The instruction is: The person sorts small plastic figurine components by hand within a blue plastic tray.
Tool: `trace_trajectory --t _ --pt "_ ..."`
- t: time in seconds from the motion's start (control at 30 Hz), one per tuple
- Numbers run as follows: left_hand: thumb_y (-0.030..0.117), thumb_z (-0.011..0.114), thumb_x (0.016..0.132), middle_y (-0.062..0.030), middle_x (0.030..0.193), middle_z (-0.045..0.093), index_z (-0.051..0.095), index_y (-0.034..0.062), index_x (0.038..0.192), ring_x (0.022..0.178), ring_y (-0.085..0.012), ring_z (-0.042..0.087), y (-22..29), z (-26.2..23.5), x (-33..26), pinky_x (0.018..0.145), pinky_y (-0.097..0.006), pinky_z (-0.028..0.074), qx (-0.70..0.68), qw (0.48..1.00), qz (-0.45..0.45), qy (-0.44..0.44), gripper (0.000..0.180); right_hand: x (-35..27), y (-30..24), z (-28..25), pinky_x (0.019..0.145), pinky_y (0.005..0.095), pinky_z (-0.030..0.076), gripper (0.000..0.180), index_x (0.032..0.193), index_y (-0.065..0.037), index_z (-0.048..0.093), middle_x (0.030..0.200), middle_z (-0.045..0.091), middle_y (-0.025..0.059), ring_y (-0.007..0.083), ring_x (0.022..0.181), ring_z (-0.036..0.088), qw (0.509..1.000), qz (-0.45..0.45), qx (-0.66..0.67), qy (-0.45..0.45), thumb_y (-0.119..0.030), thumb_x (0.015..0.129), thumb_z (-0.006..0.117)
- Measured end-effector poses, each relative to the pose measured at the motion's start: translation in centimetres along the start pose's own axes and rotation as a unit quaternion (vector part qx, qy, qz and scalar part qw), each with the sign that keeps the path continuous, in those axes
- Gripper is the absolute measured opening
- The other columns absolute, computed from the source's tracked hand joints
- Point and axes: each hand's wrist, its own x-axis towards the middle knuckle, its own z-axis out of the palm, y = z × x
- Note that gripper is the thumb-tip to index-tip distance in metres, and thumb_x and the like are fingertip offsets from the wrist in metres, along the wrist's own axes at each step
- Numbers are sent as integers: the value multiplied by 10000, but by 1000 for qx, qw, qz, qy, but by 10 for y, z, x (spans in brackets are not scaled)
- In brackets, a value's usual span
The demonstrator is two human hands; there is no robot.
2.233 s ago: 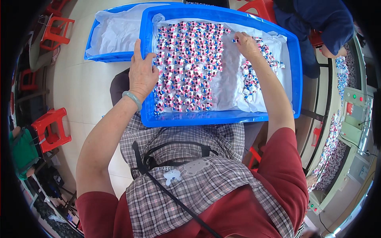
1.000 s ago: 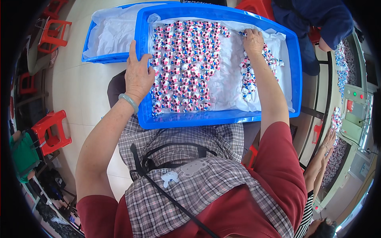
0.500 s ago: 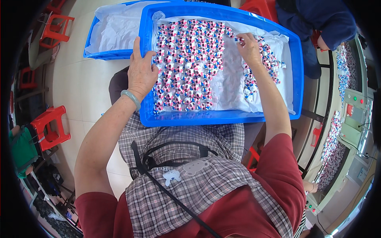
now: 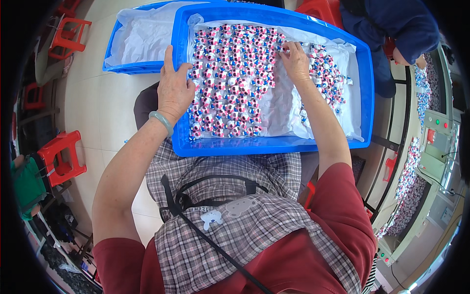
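Note:
A blue plastic tray [image 4: 259, 147] lined with white sheeting rests across my lap. Small white, pink and blue figurines [image 4: 230, 88] stand in tight rows over its left half, and a loose pile of the same figurines [image 4: 327, 73] lies on the right. My left hand [image 4: 175, 90] rests on the tray's left rim, fingers apart and holding nothing. At the upper end of the rightmost row, my right hand [image 4: 296, 62] pinches a small figurine [image 4: 282, 49] between thumb and fingers; most of it is hidden by the fingertips.
A second blue tray [image 4: 132, 68] with white lining sits beyond the left rim. Another person in dark blue [image 4: 391, 24] is at the upper right, beside a bench carrying many small pieces [image 4: 409, 166]. Red stools [image 4: 61, 157] stand on the tiled floor at left.
My right hand has moved left from beside the pile to the end of the rightmost row, a figurine in its fingers. My left hand has stayed on the rim.

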Motion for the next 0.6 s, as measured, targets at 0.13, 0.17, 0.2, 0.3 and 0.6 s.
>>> trace_trajectory --t 0.13,0.17,0.2,0.3,0.6 --pt "12 683 806 -216 1609 232 675 73 1115 1272 -427 534 1 -1 0 945 -463 574 -2 1000 -3 -4 315 0 3 -3 755 443 554 215 1001 -71 621 989 629 124 349 872 677 1000 -7 5 0 -90 828 748" --pt "12 683 806 -216 1609 232 675 73 1115 1272 -427 534 2 -1 1 945 -463 574 -2 1000 -2 -4 315 1 5 -2 755 443 554 215 1001 -71 621 989 629 124 349 872 677 1000 -6 5 1 -90 828 748" --pt "14 684 807 -213 1612 226 674 73 1114 1272 -426 534 3 -2 1 944 -463 575 -2 1000 -4 -7 313 2 6 0 746 443 553 203 985 -68 623 983 631 124 350 853 677 1000 -6 7 10 -93 828 750" --pt "17 687 810 -208 1618 216 672 75 1111 1272 -421 537 4 -2 2 940 -462 579 2 1000 -4 -9 307 1 5 6 734 441 552 190 956 -59 624 971 636 127 351 817 675 1000 -4 6 31 -96 824 755" --pt "20 682 804 -210 1628 203 668 77 1096 1279 -425 532 0 0 1 942 -462 577 1 1000 7 4 298 17 31 -19 784 462 544 233 1040 -90 688 985 686 141 333 854 684 991 92 -15 98 -161 823 739"
